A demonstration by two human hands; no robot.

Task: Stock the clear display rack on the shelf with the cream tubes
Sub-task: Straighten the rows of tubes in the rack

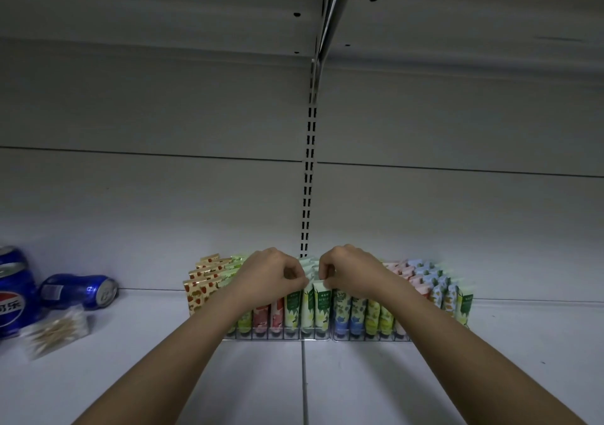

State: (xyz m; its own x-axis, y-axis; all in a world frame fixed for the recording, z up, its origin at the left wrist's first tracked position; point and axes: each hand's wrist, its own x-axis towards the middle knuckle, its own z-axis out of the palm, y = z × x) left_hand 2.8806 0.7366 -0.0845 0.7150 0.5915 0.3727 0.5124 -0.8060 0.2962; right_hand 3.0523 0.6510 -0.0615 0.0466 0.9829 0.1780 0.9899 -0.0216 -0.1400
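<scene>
The white shelf (327, 375) fills the lower view, backed by a grey panel with a slotted upright (309, 176) running down its middle. The clear display rack (284, 334) stands at the back of the shelf, right at the foot of that upright, and spreads to either side of it. It is packed with cream tubes (358, 315) standing upright on their caps in rows: strawberry-print ones at the rack's left end, then green, pink and yellow-green ones toward the middle, blue and yellow ones right of centre, pale pink and blue ones at the right end.

Both bare forearms reach in from the near edge and meet over the middle of the rack. The left hand (273, 275) has its fingers curled, fingertips pinched at the crimped top of a pale green tube (306, 307) in the front rows. The right hand (348, 272) is curled the same way, pinching the top of the green-labelled tube (323, 307) just beside it. The fingertips are a bit blurred, so how firmly each grips is hard to say.

Well to the left of the rack, a blue cola can (13, 290) stands upright, and a second can (80, 290) lies on its side just beside it. In front of them lies a clear packet of cotton swabs (57, 329).
</scene>
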